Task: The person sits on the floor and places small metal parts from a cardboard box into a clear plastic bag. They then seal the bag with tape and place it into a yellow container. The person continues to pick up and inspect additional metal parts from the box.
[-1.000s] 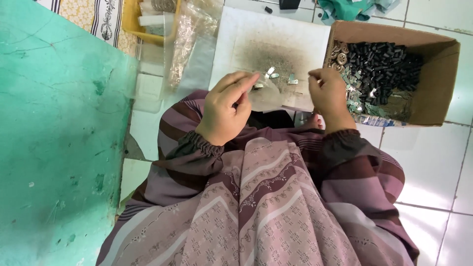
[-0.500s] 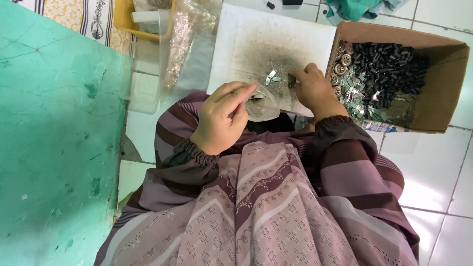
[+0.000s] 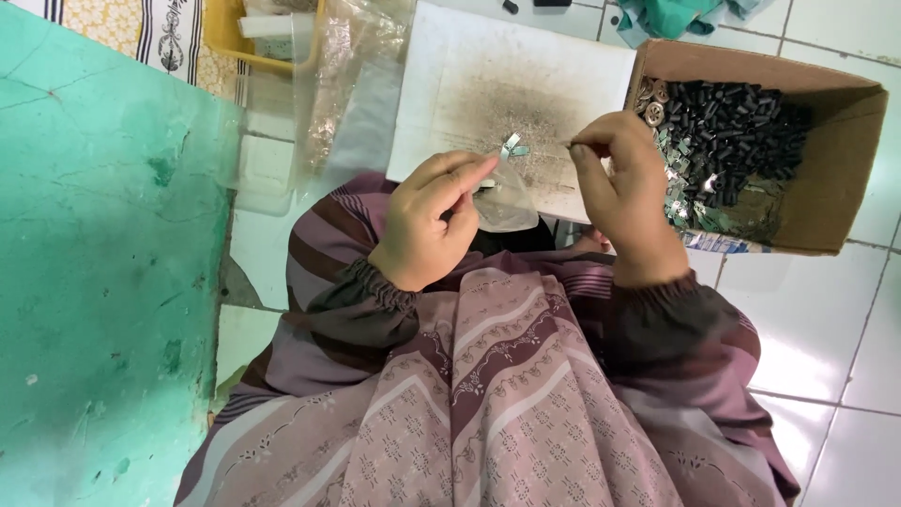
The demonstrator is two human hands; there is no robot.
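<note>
My left hand [image 3: 427, 221] pinches a clear bag [image 3: 505, 199] at frame centre, my right hand [image 3: 624, 192] nips a tiny part that could slip.

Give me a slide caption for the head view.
Seated person's left hand and right hand pinch small parts over a white board beside a cardboard box.

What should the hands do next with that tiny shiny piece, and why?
Probably bring the right hand a little closer to the left hand. The left pinches a small clear bag near the shiny metal pieces on the white board, and the right fingertips pinch something thin I cannot make out.
</note>
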